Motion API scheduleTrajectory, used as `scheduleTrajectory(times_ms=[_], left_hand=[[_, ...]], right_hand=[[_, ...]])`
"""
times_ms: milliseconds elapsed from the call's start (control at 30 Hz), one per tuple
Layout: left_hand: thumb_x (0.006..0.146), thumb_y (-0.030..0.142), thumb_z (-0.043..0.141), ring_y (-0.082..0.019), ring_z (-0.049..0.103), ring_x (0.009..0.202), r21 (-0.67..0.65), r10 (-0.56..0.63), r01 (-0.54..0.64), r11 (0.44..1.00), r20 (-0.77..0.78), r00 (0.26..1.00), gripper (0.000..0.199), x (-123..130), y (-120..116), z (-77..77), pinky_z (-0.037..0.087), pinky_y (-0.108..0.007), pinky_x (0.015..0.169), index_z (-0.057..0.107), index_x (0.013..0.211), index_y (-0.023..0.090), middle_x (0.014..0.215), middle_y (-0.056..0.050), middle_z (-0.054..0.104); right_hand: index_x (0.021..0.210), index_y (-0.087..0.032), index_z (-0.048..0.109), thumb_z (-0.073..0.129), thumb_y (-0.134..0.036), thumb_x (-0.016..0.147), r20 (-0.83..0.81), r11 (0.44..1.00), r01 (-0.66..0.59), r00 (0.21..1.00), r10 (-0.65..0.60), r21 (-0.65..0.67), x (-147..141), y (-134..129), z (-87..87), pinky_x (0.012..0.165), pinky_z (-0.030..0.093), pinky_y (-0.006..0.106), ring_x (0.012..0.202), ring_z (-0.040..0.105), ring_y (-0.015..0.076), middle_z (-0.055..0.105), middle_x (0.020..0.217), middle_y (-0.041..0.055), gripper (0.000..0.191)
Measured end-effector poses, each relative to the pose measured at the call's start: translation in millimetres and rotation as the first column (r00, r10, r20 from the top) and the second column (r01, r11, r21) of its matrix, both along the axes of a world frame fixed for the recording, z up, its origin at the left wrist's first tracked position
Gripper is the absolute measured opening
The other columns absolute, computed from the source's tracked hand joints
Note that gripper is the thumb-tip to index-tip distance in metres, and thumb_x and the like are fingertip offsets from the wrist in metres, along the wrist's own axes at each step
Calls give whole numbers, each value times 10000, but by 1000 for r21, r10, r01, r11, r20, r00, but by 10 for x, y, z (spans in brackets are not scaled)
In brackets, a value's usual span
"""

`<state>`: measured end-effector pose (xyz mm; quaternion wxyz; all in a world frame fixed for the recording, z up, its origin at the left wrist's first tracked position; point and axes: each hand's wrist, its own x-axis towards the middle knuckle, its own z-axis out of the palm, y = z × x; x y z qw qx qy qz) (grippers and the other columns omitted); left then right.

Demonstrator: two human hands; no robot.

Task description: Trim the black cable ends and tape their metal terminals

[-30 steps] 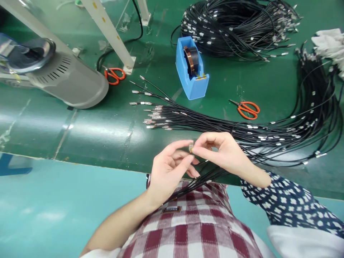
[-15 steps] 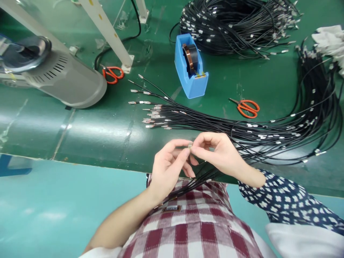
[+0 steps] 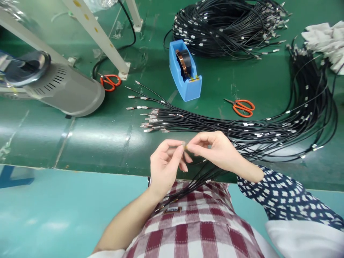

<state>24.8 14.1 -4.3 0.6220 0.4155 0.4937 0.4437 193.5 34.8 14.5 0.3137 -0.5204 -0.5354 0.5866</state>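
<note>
My left hand [image 3: 165,161] is closed in a pinch on the tip of a black cable [image 3: 184,155], where a small pale end piece [image 3: 183,144] shows between thumb and forefinger. Fingertips of my right hand [image 3: 215,148] meet it from the right, pinching a small amber piece of tape [image 3: 186,147] against the cable end. Most of that piece is covered by the fingers. Below the hands, several loose black cables [image 3: 195,184] run over the checked apron. Just beyond lies a long bundle of black cables [image 3: 199,120] with silver ends.
A blue tape dispenser [image 3: 192,89] with an amber roll stands behind the bundle. Orange-handled scissors [image 3: 244,107] lie right of it, another pair of scissors [image 3: 111,83] by a white post. A grey machine [image 3: 72,89] is at left, a cable coil [image 3: 215,32] and white gloves [image 3: 326,43] at back.
Both hands stay together at the cable end and have shifted slightly left in view. An amber piece now shows between the fingertips. The whole view has moved a little.
</note>
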Motion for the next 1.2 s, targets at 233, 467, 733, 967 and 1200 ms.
scheduleTrajectory(times_ms=[233,467,733,967,1200], left_hand=[[907,321,679,-97,587,388,26,-3,3,1000,-17,1000,195,-4,11,-35,481,-190,422,603,938,145,571,12,685],[899,315,690,-90,579,399,21,-13,14,1000,-26,1000,186,-16,14,-46,484,-177,429,593,921,158,544,35,656],[923,306,664,-97,584,409,29,16,-17,999,32,999,171,-18,-24,-119,488,-192,439,594,959,154,575,13,684],[875,289,723,-98,589,491,-94,-66,90,991,236,969,217,-80,4,-117,480,-182,472,592,1015,187,623,14,694],[721,249,852,-79,585,498,-259,-14,97,961,304,952,236,-91,22,-88,475,-169,493,645,731,135,616,-17,698]], right_hand=[[786,-146,734,680,-311,848,1,999,-29,1000,29,20,20,21,-40,587,478,232,609,594,114,702,684,12,184],[731,-183,712,620,-204,892,235,941,-75,972,-6,331,-23,-77,20,657,460,223,663,600,91,688,722,-14,186],[764,-155,701,658,-319,876,23,998,-36,999,34,59,-5,3,-121,566,451,220,595,563,102,670,668,-1,203],[782,-149,715,681,-308,854,-34,997,-20,999,23,73,-18,12,-55,592,473,217,618,575,101,681,694,4,178],[791,-153,734,698,-262,832,-29,995,13,1000,-10,94,-51,17,-31,613,507,229,620,632,113,725,704,11,122]])
